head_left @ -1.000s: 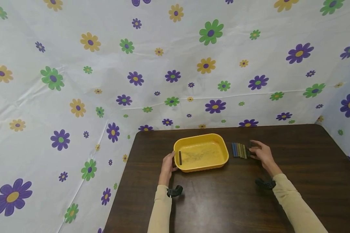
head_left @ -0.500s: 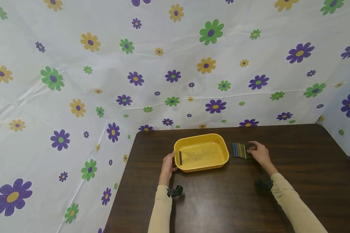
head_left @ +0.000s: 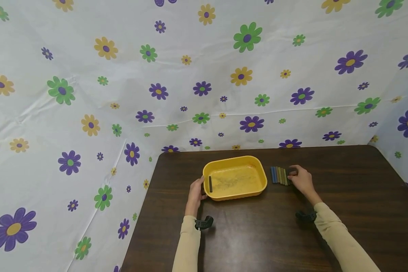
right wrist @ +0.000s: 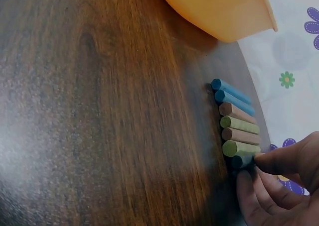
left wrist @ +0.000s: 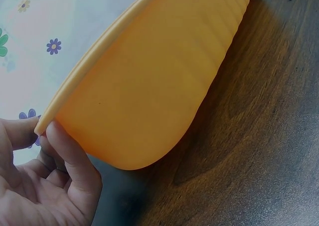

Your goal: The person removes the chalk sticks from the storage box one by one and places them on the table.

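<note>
My left hand (head_left: 194,193) pinches the rim of a yellow plastic tub (head_left: 236,196) at its left end; in the left wrist view thumb and fingers meet across the rim. Inside the tub, near that end, lies one dark chalk stick (head_left: 210,184). Right of the tub, a row of chalk sticks (head_left: 278,175) lies side by side on the table: blue, brownish and yellow-green. My right hand (right wrist: 284,186) pinches a dark chalk stick (right wrist: 242,161) at the row's near end in the right wrist view, close beside a yellow-green one. Its far part is hidden by the fingers.
The dark wooden table (head_left: 251,234) reaches back to a white cloth (head_left: 176,75) printed with flowers. A black wrist strap device (head_left: 204,223) sits on the left wrist, another black device (head_left: 306,216) at the right.
The right hand has shifted slightly left with the dark chalk stick, bringing it up against the row's end. The left hand and tub have stayed put.
</note>
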`<action>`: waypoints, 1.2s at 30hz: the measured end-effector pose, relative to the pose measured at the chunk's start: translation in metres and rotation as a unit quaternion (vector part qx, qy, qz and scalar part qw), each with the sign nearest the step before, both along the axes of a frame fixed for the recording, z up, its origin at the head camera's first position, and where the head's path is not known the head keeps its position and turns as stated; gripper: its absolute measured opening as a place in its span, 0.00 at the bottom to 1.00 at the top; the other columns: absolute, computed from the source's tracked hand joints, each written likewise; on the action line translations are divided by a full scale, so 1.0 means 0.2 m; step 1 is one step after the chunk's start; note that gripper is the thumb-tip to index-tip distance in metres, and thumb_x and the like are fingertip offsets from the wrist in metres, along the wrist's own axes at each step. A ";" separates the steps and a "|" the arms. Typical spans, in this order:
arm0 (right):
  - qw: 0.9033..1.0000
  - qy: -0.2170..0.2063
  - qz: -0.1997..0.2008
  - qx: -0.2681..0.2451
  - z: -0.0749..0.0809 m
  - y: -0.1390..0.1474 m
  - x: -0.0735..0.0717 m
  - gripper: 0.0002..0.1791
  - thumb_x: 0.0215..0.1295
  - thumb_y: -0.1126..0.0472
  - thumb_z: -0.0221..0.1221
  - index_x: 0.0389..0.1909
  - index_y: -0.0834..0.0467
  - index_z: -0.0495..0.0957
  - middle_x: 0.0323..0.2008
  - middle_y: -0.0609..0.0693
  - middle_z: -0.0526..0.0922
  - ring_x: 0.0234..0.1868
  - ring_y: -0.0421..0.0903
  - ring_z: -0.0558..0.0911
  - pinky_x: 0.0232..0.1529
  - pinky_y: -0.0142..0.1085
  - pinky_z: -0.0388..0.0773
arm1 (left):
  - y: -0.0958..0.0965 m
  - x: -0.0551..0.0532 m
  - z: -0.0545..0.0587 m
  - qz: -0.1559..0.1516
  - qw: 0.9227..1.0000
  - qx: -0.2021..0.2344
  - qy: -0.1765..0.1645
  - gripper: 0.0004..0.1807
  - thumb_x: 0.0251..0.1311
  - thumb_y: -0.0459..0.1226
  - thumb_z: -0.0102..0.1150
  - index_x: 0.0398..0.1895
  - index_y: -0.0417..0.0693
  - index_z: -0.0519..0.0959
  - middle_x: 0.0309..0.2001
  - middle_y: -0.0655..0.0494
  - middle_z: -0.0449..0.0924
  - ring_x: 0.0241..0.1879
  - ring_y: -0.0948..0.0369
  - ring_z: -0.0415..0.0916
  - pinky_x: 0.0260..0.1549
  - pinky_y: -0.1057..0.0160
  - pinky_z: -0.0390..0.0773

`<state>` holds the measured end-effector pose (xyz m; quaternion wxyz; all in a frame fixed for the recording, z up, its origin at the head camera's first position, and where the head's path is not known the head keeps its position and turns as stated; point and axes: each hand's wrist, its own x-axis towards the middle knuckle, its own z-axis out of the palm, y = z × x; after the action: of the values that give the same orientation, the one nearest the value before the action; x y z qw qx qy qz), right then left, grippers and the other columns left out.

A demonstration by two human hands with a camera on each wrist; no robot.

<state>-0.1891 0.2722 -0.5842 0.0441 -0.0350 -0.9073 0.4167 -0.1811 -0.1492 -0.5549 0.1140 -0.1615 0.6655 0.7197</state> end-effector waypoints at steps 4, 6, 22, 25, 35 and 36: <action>1.000 -0.001 -0.011 0.002 0.00 -0.01 0.01 0.22 0.68 0.72 0.60 0.60 0.77 0.72 0.44 0.73 0.84 0.42 0.69 0.84 0.43 0.60 0.80 | 0.00 -0.02 -0.07 0.016 1.000 -0.006 0.000 0.26 0.79 0.50 0.51 0.56 0.33 0.76 0.36 0.50 0.79 0.27 0.63 0.76 0.25 0.65 0.76; 1.000 -0.003 -0.021 -0.001 -0.01 -0.01 0.02 0.20 0.70 0.72 0.59 0.60 0.76 0.73 0.44 0.72 0.84 0.41 0.67 0.84 0.41 0.58 0.80 | 0.01 -0.02 -0.07 0.019 1.000 -0.009 -0.001 0.25 0.79 0.50 0.51 0.55 0.34 0.76 0.34 0.52 0.78 0.26 0.63 0.76 0.25 0.65 0.76; 0.995 0.001 -0.072 -0.074 0.08 -0.07 0.02 0.18 0.78 0.65 0.55 0.62 0.72 0.75 0.47 0.72 0.83 0.36 0.61 0.87 0.29 0.33 0.81 | 0.01 -0.02 -0.07 0.022 1.000 -0.006 -0.005 0.24 0.79 0.50 0.51 0.53 0.34 0.76 0.33 0.53 0.77 0.25 0.63 0.75 0.23 0.66 0.75; 0.995 0.010 -0.061 -0.083 0.13 -0.11 0.02 0.18 0.79 0.63 0.54 0.62 0.72 0.75 0.47 0.72 0.83 0.39 0.61 0.85 0.30 0.33 0.78 | 0.01 -0.01 -0.06 0.020 1.000 -0.010 -0.004 0.24 0.79 0.50 0.51 0.54 0.34 0.76 0.33 0.53 0.77 0.25 0.63 0.75 0.23 0.66 0.75; 0.989 -0.012 -0.013 -0.150 0.25 -0.30 0.05 0.20 0.82 0.59 0.51 0.64 0.68 0.74 0.49 0.68 0.83 0.44 0.61 0.84 0.40 0.43 0.84 | 0.00 -0.02 -0.05 0.023 1.000 -0.016 -0.003 0.23 0.78 0.49 0.52 0.52 0.35 0.77 0.33 0.53 0.77 0.24 0.64 0.75 0.23 0.67 0.76; 0.987 -0.015 -0.008 -0.160 0.26 -0.33 0.05 0.19 0.82 0.60 0.51 0.64 0.68 0.74 0.50 0.68 0.83 0.44 0.61 0.85 0.41 0.44 0.84 | 0.00 -0.02 -0.05 0.024 1.000 -0.016 -0.002 0.23 0.78 0.49 0.52 0.52 0.35 0.77 0.32 0.53 0.77 0.24 0.64 0.75 0.23 0.67 0.76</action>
<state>-0.1787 0.2069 -0.5324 0.0280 -0.0550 -0.8293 0.5554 -0.1859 -0.1483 -0.5651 0.0956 -0.1811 0.6726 0.7111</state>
